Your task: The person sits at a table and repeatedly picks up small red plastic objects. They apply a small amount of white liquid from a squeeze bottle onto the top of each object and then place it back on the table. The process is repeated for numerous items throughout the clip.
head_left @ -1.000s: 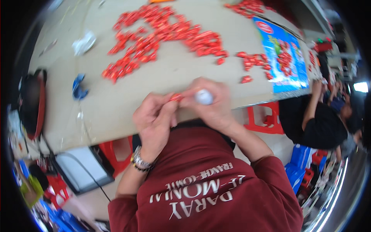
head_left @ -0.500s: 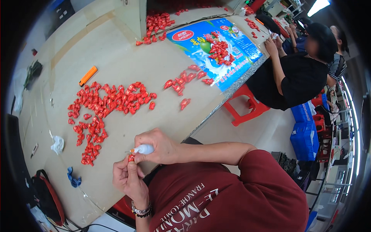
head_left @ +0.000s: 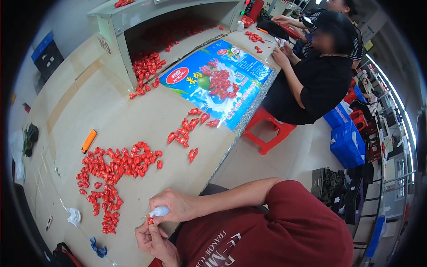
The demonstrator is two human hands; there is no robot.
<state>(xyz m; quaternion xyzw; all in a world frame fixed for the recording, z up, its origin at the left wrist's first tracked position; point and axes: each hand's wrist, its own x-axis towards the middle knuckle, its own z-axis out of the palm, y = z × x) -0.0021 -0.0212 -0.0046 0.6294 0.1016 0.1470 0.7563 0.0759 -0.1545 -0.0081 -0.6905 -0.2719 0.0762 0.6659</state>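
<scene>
My left hand (head_left: 155, 244) is pinched on a small glossy red figurine-like piece (head_left: 150, 220), mostly hidden by the fingers. My right hand (head_left: 171, 205) grips a small white squeeze bottle (head_left: 159, 212) with an orange collar and a thin needle tip. The tip is right at the red piece; whether it touches, I cannot tell. Both hands meet above the near table edge. Beyond them, many similar red pieces (head_left: 120, 162) lie in a loose pile, with a smaller group (head_left: 181, 135) to its right.
An orange cutter (head_left: 89, 141) lies behind the pile. Crumpled white tissue (head_left: 74, 217) and a blue strap-like item (head_left: 98, 248) are at left. A blue printed sheet (head_left: 182, 95) bears more red pieces. Behind it stands a grey machine opening (head_left: 118, 53). A co-worker in black (head_left: 318, 84) sits at right.
The view has tilted, so the table and hands appear lower and more of the grey machine shows. My hands keep the bottle tip at the red piece.
</scene>
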